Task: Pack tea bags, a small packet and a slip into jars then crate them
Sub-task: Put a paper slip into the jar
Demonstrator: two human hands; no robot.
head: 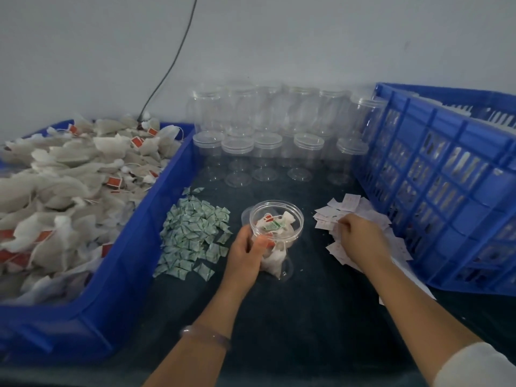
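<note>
The blue bin (167, 174) at nine o'clock is being cut off by the edge of the picture, and so is the blue crate (435, 174) at three o'clock. What is inside the crate is being hidden by its wall of holes. The empty jars (265, 146) at twelve o'clock are being shown blurry, so their number is hard to tell. The fingertips of the right hand (360, 238) are being hidden under the hand itself.

The open jar (276, 219) is being kept in the middle of the dark bench (293, 317). It is being held at its side by the left hand (245, 255), whose grip is being wrapped round the clear wall. Tea bags (275, 258) and one small packet (275, 225) are being seen inside it.

The right hand is being stretched out at three o'clock of the jar, palm down, fingers curled onto the pile of slips (349, 205). Whether a slip is being caught in its grip cannot be told.

The pile of small packets (192, 233) is being kept at nine o'clock of the jar, just beside the left hand. A heap of tea bags (69, 177) is being held in the blue bin.
</note>
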